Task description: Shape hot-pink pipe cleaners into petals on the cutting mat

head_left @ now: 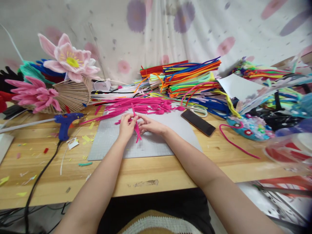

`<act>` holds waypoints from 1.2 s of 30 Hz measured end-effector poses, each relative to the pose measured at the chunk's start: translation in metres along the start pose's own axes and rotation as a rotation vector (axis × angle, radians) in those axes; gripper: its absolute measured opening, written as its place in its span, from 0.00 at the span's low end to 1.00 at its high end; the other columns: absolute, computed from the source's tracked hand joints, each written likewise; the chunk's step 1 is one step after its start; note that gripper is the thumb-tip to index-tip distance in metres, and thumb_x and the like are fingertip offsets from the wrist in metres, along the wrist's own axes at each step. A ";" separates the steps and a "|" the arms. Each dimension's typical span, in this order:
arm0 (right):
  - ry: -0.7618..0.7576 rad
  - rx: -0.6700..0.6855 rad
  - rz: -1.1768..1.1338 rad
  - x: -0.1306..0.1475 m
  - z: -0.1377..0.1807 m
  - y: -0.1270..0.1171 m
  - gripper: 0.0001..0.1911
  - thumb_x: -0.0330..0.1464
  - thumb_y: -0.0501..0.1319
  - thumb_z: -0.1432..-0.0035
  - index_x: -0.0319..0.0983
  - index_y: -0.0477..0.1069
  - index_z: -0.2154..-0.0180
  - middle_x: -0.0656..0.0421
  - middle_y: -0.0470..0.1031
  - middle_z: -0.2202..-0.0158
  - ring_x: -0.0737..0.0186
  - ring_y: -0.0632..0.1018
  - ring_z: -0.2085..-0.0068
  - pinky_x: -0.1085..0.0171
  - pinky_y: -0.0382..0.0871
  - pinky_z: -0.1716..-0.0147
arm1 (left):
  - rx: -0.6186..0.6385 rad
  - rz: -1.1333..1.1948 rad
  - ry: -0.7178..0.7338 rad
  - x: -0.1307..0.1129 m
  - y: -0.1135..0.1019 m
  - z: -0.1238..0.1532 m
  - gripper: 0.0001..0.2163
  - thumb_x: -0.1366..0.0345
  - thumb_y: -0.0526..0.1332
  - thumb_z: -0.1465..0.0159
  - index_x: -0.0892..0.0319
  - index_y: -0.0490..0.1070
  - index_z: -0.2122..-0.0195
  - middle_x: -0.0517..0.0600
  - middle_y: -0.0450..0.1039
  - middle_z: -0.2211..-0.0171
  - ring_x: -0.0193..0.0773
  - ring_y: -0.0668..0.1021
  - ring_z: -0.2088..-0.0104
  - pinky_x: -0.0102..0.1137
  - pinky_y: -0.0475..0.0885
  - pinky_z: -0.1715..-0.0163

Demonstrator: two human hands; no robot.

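A few bright pink pipe cleaners [137, 134] are pinched upright between the thumb and fingers of my left hand [126, 127], their lower ends splayed apart. From the other side, my right hand [153, 125] has its fingers curled in against the same pipe cleaners; its fingertips are partly hidden. Both hands are above a grey cutting mat [168, 144]. Just beyond them lies a pile of pink pipe cleaners [122, 105], with several looped pink pieces [161, 106] at its right end.
A blue glue gun [64, 125] with a black cord stands left, near scraps. A phone [198, 122] and scissors [198, 111] lie right of the mat. Bundled coloured pipe cleaners [190, 76] fill the back. Pink flowers [70, 60] stand left, a flowered blue piece [252, 126] right.
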State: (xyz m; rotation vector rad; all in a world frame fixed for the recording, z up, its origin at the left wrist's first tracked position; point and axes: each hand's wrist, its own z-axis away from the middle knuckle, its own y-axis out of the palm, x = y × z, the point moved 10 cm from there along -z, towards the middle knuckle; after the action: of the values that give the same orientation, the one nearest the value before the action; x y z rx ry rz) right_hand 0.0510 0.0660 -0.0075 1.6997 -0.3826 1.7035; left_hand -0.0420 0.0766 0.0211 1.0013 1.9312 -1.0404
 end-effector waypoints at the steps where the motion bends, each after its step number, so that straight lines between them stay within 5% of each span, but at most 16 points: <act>1: -0.003 -0.043 -0.010 0.000 0.000 -0.002 0.29 0.27 0.58 0.52 0.43 0.51 0.48 0.67 0.69 0.75 0.71 0.74 0.75 0.69 0.70 0.72 | -0.039 -0.033 0.013 -0.001 -0.004 0.000 0.07 0.61 0.59 0.43 0.58 0.68 0.72 0.50 0.66 0.70 0.36 0.71 0.65 0.30 0.68 0.66; 6: -0.015 -0.086 0.080 -0.002 -0.002 0.004 0.18 0.37 0.60 0.49 0.41 0.53 0.62 0.64 0.71 0.73 0.70 0.74 0.76 0.69 0.68 0.76 | -0.343 -0.124 0.057 -0.007 -0.038 0.002 0.08 0.61 0.58 0.42 0.58 0.61 0.74 0.47 0.61 0.72 0.33 0.68 0.69 0.30 0.65 0.67; 12: -0.070 -0.158 0.421 -0.003 -0.009 0.008 0.12 0.36 0.55 0.43 0.38 0.56 0.75 0.67 0.62 0.83 0.77 0.61 0.84 0.75 0.55 0.85 | -0.504 0.021 -0.094 0.023 -0.061 -0.001 0.09 0.59 0.55 0.40 0.58 0.61 0.72 0.45 0.61 0.72 0.32 0.69 0.69 0.30 0.64 0.65; 18: 0.012 -0.143 0.082 -0.011 -0.010 0.019 0.13 0.40 0.56 0.44 0.40 0.55 0.69 0.62 0.70 0.71 0.70 0.76 0.71 0.70 0.71 0.74 | -0.571 0.014 -0.122 0.020 -0.067 0.002 0.07 0.60 0.54 0.39 0.58 0.60 0.70 0.46 0.61 0.69 0.32 0.68 0.66 0.29 0.64 0.62; 22: 0.070 -0.131 -0.015 -0.015 -0.009 0.025 0.15 0.44 0.53 0.43 0.40 0.53 0.66 0.62 0.70 0.74 0.68 0.76 0.74 0.68 0.72 0.74 | -0.508 -0.067 -0.041 -0.002 -0.057 0.003 0.06 0.62 0.55 0.39 0.58 0.59 0.71 0.47 0.59 0.69 0.33 0.67 0.65 0.29 0.63 0.61; 30: 0.019 -0.189 0.131 -0.013 -0.012 0.012 0.11 0.36 0.56 0.44 0.39 0.54 0.72 0.67 0.66 0.81 0.75 0.67 0.82 0.73 0.62 0.81 | -0.500 -0.092 -0.008 -0.005 -0.056 0.001 0.07 0.62 0.53 0.38 0.58 0.59 0.72 0.48 0.59 0.69 0.35 0.66 0.66 0.31 0.62 0.60; 36: -0.161 -0.252 0.458 0.003 -0.011 0.000 0.13 0.34 0.59 0.49 0.39 0.55 0.76 0.69 0.59 0.84 0.75 0.61 0.82 0.72 0.54 0.81 | -0.599 -0.109 -0.104 0.011 -0.080 -0.003 0.09 0.62 0.51 0.37 0.58 0.60 0.74 0.48 0.60 0.71 0.35 0.67 0.65 0.32 0.62 0.57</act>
State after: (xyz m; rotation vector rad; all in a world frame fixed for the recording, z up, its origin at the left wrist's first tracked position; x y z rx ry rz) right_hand 0.0426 0.0737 -0.0059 1.6467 -1.0848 1.7379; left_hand -0.1173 0.0526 0.0395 0.4985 2.0427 -0.4957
